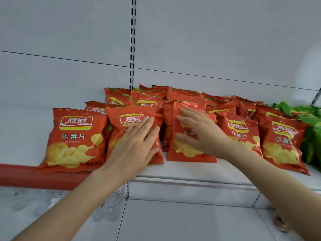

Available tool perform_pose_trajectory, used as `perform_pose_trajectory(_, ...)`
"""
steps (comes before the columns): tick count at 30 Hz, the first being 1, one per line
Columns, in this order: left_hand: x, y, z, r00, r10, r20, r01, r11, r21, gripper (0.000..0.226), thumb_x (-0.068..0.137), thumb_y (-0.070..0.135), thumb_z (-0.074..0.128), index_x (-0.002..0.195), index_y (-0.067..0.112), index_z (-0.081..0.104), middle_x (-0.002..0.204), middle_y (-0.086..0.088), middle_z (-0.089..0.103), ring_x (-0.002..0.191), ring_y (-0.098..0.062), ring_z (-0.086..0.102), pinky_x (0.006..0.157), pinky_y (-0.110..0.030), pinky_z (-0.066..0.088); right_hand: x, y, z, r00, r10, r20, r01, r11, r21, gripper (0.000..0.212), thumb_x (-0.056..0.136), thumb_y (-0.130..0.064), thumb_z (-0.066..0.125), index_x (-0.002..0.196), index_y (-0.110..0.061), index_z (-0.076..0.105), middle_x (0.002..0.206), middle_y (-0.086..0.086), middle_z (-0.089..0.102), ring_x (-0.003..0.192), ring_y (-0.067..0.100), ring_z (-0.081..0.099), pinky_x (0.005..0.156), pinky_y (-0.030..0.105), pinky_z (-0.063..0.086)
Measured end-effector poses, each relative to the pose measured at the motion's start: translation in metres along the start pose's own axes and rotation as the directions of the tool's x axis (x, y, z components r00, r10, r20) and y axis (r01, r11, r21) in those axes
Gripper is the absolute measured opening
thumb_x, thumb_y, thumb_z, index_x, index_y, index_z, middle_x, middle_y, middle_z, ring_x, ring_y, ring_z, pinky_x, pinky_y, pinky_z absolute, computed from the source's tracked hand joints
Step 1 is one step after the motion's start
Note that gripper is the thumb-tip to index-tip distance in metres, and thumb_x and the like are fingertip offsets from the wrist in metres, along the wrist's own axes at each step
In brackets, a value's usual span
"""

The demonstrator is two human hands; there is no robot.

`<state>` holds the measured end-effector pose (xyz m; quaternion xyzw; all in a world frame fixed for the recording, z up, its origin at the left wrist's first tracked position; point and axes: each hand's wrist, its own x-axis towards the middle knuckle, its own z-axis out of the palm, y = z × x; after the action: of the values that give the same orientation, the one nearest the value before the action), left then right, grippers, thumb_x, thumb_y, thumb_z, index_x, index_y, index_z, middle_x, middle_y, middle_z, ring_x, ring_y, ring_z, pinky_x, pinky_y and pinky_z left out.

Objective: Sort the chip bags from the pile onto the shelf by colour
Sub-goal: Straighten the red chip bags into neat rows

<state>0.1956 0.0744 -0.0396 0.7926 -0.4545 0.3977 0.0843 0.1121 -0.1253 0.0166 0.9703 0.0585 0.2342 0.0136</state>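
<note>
Several red chip bags stand in rows on a white shelf [191,173]. My left hand [137,143] lies flat with straight fingers on the front of one red bag [128,119]. My right hand [199,131] rests with spread fingers on the neighbouring red bag [184,150]. Another red bag [74,138] stands at the far left, and two more [281,141] stand to the right. Green chip bags [311,122] are bunched at the shelf's right end, partly cut off by the frame edge.
A red price rail [34,176] runs along the left shelf's front edge. A slotted upright [132,44] divides the white back panel. Clear plastic bottles [111,206] show dimly on the lower shelf at left.
</note>
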Motion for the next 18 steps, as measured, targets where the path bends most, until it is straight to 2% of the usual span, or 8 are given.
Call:
perform_pose_trajectory(3,-0.006,-0.009,-0.011,0.999,-0.003,-0.053,0.004,1.000,0.019,0.051,0.087,0.036,0.041,0.117,0.001,0.063,0.130,-0.023,0.055,0.126,-0.036,0.048,0.100,-0.057,0.026,0.021,-0.011,-0.011,0.989,0.022,-0.149,0.003,0.987,0.163,0.036,0.096,-0.022,0.049,0.128,-0.008,0.054,0.139,0.008,0.048,0.132,0.022,0.039,0.105,0.020,0.022)
perform_pose_trajectory(4,-0.009,-0.013,-0.013,0.999,-0.017,-0.038,0.018,0.999,0.040,0.053,0.087,0.040,0.041,0.120,0.004,0.062,0.132,-0.023,0.053,0.128,-0.037,0.045,0.100,-0.060,0.025,0.033,-0.015,-0.012,0.986,0.025,-0.168,0.007,0.983,0.183,0.032,0.096,-0.016,0.047,0.125,-0.006,0.056,0.133,0.009,0.053,0.126,0.024,0.045,0.100,0.018,0.025)
perform_pose_trajectory(5,-0.011,-0.016,-0.013,1.000,-0.027,-0.006,0.028,0.998,0.061,0.056,0.087,0.044,0.040,0.123,0.006,0.060,0.135,-0.022,0.051,0.130,-0.038,0.041,0.098,-0.064,0.026,0.047,-0.017,-0.013,0.988,0.025,-0.155,0.003,0.984,0.176,0.030,0.096,-0.013,0.046,0.123,-0.006,0.057,0.128,0.009,0.057,0.121,0.025,0.049,0.099,0.021,0.030)
perform_pose_trajectory(7,-0.014,-0.023,-0.010,0.997,-0.021,0.074,0.016,0.997,0.072,0.061,0.087,0.052,0.036,0.129,0.012,0.055,0.139,-0.022,0.047,0.132,-0.041,0.039,0.093,-0.068,0.032,0.076,-0.021,-0.015,0.998,0.038,-0.045,-0.034,0.995,0.096,0.029,0.095,-0.015,0.047,0.121,-0.011,0.058,0.122,0.005,0.062,0.114,0.026,0.053,0.097,0.035,0.040)
perform_pose_trajectory(8,-0.015,-0.026,-0.008,0.994,-0.006,0.110,-0.002,0.998,0.067,0.061,0.089,0.055,0.032,0.130,0.014,0.054,0.140,-0.021,0.046,0.131,-0.041,0.039,0.091,-0.068,0.035,0.089,-0.023,-0.016,0.998,0.046,0.034,-0.048,0.998,0.040,0.028,0.094,-0.018,0.049,0.120,-0.013,0.059,0.120,0.003,0.062,0.112,0.026,0.054,0.094,0.038,0.043)
perform_pose_trajectory(12,-0.021,-0.038,-0.004,0.982,0.037,0.186,-0.046,0.998,0.048,0.068,0.097,0.057,0.011,0.128,0.018,0.057,0.139,-0.019,0.048,0.129,-0.039,0.044,0.089,-0.062,0.041,0.127,-0.025,-0.011,0.957,0.046,0.287,-0.012,0.993,-0.118,0.027,0.092,-0.026,0.055,0.117,-0.016,0.061,0.121,0.002,0.060,0.112,0.024,0.053,0.089,0.034,0.043)
perform_pose_trajectory(14,-0.024,-0.041,-0.003,0.982,0.046,0.183,-0.058,0.996,0.060,0.068,0.097,0.055,0.009,0.129,0.018,0.057,0.139,-0.019,0.049,0.129,-0.038,0.044,0.089,-0.059,0.043,0.136,-0.024,-0.005,0.938,0.032,0.344,0.000,0.996,-0.094,0.027,0.093,-0.024,0.054,0.117,-0.015,0.062,0.123,0.003,0.058,0.114,0.024,0.052,0.094,0.036,0.044)
perform_pose_trajectory(18,-0.024,-0.045,-0.002,0.982,0.046,0.184,-0.062,0.995,0.083,0.061,0.097,0.054,0.006,0.131,0.023,0.047,0.136,-0.015,0.052,0.127,-0.033,0.049,0.091,-0.051,0.043,0.138,-0.019,-0.003,0.929,0.016,0.371,-0.035,0.998,0.045,0.026,0.093,-0.020,0.053,0.115,-0.011,0.064,0.120,0.005,0.061,0.111,0.020,0.055,0.098,0.036,0.042)
